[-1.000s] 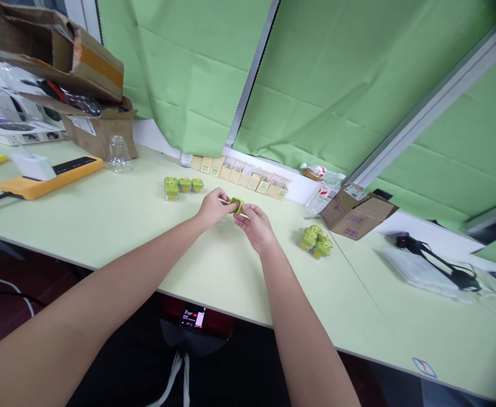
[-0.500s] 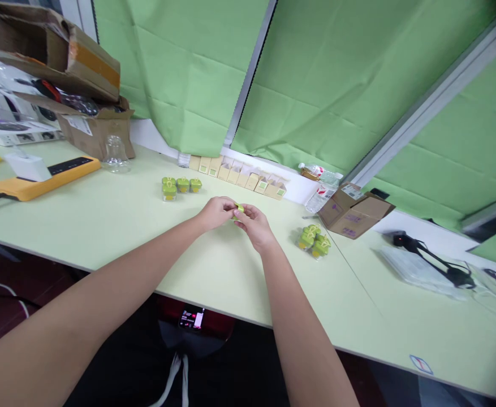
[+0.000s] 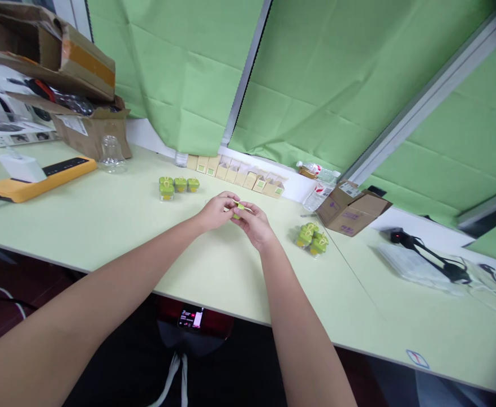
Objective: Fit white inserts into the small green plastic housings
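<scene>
My left hand [image 3: 219, 212] and my right hand [image 3: 254, 225] meet over the middle of the table, fingertips close together. Between them they pinch a small bright green piece [image 3: 240, 207]. Fingers cover most of it, so its full shape is hidden. To the left of my hands stand several small clear boxes with green tops [image 3: 180, 184], each with a yellow patch on the front. Off to the right, a tight cluster of similar green-topped boxes [image 3: 311, 238] carries pale yellow loops on top.
Small kraft cardboard boxes [image 3: 239, 173] line the back edge. Plastic bottles [image 3: 318, 195] lie beside a cardboard carton [image 3: 352, 210] at the right. An orange power strip [image 3: 39, 180], a clear glass vessel [image 3: 112, 155] and stacked cartons [image 3: 90, 133] occupy the left. A phone [image 3: 191, 316] lies below the table edge.
Both hands keep hold of the green piece, with slight shifts of the fingers around it. The whole view has moved a little; the boxes on the table stay where they were.
</scene>
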Demonstrator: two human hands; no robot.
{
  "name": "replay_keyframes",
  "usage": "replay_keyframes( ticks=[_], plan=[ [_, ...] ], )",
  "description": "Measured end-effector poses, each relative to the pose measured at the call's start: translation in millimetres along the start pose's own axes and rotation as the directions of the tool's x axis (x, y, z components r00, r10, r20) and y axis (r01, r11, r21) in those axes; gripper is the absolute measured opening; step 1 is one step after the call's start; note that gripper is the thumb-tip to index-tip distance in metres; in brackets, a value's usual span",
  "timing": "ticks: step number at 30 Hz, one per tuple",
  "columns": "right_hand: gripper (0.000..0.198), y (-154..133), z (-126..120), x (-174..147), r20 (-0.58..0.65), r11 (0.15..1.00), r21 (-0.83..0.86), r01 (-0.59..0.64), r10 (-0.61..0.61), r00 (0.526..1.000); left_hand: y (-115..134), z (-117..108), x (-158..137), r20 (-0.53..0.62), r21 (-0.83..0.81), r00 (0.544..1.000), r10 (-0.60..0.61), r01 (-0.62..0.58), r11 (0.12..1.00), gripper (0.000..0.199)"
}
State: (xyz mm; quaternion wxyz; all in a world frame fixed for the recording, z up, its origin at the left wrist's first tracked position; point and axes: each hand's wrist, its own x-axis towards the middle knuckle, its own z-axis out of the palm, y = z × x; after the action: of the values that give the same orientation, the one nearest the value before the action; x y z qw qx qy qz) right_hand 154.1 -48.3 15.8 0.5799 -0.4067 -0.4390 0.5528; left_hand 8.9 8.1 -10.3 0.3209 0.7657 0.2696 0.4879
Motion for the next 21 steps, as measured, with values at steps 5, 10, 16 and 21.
replay_keyframes(
  ticks=[5,10,16,21],
  plan=[
    [0.043,-1,-1,2,-0.04,0.998,-0.07,0.002,-0.005,0.999,-1,2,0,-0.045,0.034,0.999,0.024,-0.023,0.999,0.01],
    [0.035,3,-8,5,-0.14,0.961,-0.272,-0.041,0.002,0.99,-1,-4,0,-0.054,0.168,0.999,0.0,0.009,0.986,0.009],
    [0.018,9,-8,7,-0.201,0.85,-0.515,-0.111,0.006,0.98,-3,-15,-1,-0.146,0.185,0.979,-0.144,0.17,0.968,0.003],
    [0.016,18,-8,0,-0.107,0.578,-0.814,-0.063,-0.044,0.993,-7,-11,-3,-0.096,0.237,0.99,-0.101,0.121,0.964,0.02]
  ],
)
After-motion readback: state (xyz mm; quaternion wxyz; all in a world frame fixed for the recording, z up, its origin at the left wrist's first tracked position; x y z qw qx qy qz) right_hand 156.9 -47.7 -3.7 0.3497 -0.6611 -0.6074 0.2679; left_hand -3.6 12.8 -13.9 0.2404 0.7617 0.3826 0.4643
